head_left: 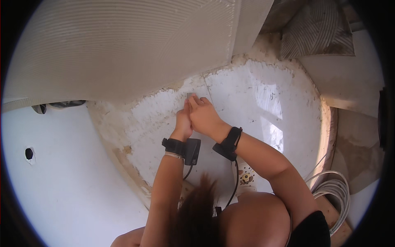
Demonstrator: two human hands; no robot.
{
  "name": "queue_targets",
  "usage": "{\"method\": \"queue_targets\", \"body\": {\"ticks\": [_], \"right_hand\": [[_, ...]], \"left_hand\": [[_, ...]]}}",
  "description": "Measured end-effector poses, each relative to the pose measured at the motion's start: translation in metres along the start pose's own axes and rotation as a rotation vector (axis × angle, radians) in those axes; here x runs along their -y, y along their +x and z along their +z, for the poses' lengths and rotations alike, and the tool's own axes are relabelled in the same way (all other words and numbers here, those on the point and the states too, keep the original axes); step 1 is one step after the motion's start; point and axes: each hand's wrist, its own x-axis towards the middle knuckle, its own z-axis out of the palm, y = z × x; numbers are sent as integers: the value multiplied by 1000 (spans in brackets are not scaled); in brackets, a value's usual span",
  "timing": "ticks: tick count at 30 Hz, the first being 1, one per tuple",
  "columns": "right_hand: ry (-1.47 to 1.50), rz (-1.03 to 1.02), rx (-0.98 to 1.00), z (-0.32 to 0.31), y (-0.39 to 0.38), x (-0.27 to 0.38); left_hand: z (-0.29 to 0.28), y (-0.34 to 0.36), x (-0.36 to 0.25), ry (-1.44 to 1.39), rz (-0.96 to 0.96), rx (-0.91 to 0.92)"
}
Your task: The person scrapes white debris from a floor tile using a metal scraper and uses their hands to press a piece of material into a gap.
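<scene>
My two hands are together over the white-smeared floor (230,94), close to the foot of the ridged wall. A small flat grey scraper blade (189,95) shows just beyond the fingertips; its handle is hidden. Wrapped over the tool, my right hand (204,116) is closed, with its fingers pointing toward the blade. My left hand (184,122) presses against it from the left, also closed, its fingers partly covered. Patches of white coating and brown residue lie around the blade, beside a thin dark seam.
A large wall with combed ridges (144,41) stands ahead. At left is a white panel (74,164) with a round dark hole. A coil of pale cable (335,193) lies at right. My bent knee (255,218) and perforated white clog (246,175) are close below.
</scene>
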Motion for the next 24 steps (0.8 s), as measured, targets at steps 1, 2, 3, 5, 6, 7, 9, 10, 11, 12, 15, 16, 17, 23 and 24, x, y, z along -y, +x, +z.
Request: {"method": "queue_targets", "body": {"ticks": [1, 2, 3, 5, 6, 7, 9, 10, 11, 12, 15, 16, 17, 23, 24], "right_hand": [[8, 6, 57, 1, -6, 0], [5, 12, 61, 1, -7, -2], [14, 3, 66, -3, -7, -1], [23, -7, 72, -3, -2, -1], [28, -13, -10, 0, 5, -6], [34, -26, -101, -1, 16, -9], [59, 7, -46, -7, 32, -10], [83, 47, 13, -9, 37, -9], [88, 40, 8, -9, 35, -5], [72, 29, 16, -6, 27, -4], [17, 27, 40, -1, -7, -4], [-13, 22, 55, 0, -14, -4], [-24, 17, 3, 1, -15, -7], [109, 75, 26, -13, 33, -11], [106, 79, 23, -12, 31, -13]], "left_hand": [[1, -7, 6, 64, -33, -35], [2, -9, 11, 128, -67, -69], [3, -11, 9, 127, -38, -56], [5, -7, -2, 107, -30, -67], [8, -2, -8, 88, -24, -74], [6, 6, -18, 86, -17, -77], [-3, 24, -31, 151, -74, 20], [-7, 27, -28, 152, -67, 15], [-12, 28, -25, 148, -65, -12], [-12, 29, -20, 144, -72, -25], [12, -12, -6, 169, -91, -38], [15, -15, -7, 172, -93, -34], [18, -17, -8, 185, -86, -37], [-4, 33, -34, 198, -54, -3], [0, 32, -32, 201, -53, 3]]}}
